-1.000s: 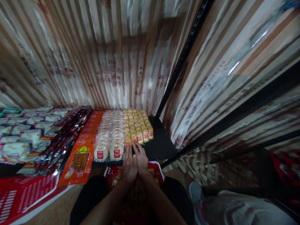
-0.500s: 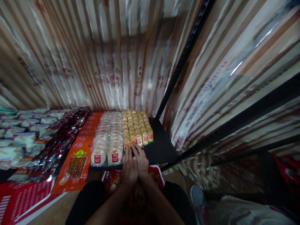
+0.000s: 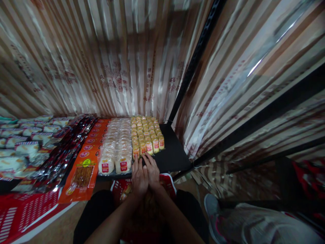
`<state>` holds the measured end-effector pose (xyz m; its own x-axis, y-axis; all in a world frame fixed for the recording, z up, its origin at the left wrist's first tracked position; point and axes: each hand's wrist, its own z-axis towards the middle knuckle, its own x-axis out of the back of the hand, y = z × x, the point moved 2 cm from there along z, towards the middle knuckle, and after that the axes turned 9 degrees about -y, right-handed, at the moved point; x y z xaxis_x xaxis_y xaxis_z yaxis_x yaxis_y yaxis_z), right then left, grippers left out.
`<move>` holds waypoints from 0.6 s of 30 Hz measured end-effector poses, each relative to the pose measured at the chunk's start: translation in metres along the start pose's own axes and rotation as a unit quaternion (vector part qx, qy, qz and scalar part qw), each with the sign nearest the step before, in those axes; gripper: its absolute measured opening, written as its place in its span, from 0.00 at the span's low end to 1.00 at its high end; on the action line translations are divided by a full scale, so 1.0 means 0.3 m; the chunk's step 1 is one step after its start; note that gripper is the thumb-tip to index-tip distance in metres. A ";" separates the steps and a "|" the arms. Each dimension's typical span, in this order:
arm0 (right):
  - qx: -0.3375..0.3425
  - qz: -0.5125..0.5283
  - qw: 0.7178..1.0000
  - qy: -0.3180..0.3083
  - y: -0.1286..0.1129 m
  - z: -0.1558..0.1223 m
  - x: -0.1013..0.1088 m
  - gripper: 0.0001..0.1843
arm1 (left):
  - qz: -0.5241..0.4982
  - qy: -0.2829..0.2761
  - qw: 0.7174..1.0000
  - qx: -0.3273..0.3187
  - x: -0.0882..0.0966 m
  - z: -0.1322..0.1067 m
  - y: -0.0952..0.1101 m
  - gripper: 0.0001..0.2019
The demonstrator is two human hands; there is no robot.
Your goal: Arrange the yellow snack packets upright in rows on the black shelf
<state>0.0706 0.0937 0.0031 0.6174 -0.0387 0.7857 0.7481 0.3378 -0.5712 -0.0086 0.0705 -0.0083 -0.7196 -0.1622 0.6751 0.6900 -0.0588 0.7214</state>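
Observation:
My left hand [image 3: 138, 176] and my right hand [image 3: 152, 171] lie side by side, palms down, at the front edge of a black shelf [image 3: 172, 156]. Their fingers are stretched flat and touch the front of the rows of small yellow snack packs [image 3: 146, 134]. Nothing shows inside either hand. Left of those packs stand rows of clear-wrapped white cakes with red labels [image 3: 118, 149]. A red basket [image 3: 124, 189] sits below my wrists, between my knees.
Orange snack bags [image 3: 85, 166], dark shiny packets [image 3: 63, 149] and white packs [image 3: 20, 145] fill the shelf leftward. A red basket [image 3: 22, 210] lies at lower left. Striped plastic curtain hangs behind. A black shelf post [image 3: 193, 64] rises right. A grey shoe [image 3: 213, 210] shows lower right.
The view shifted slightly; my hands stayed together against the front of the yellow packs, moving up a little in the picture.

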 end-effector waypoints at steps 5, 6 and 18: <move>-0.008 0.058 0.996 0.073 0.032 -0.013 0.025 0.27 | 0.017 0.007 0.999 -0.035 0.014 -0.012 0.009 0.23; -0.014 0.059 0.994 0.087 0.041 -0.011 0.029 0.28 | 0.021 0.009 0.999 -0.049 0.016 -0.013 0.014 0.22; -0.033 0.002 0.999 0.034 0.060 0.036 0.037 0.30 | 0.074 -0.012 0.989 -0.127 -0.015 0.074 -0.005 0.22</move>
<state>0.0885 0.1096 0.0041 0.6335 -0.1028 0.7669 0.7590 0.2752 -0.5901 -0.0082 0.0934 -0.0091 -0.6084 -0.1640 0.7765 0.7832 -0.2821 0.5541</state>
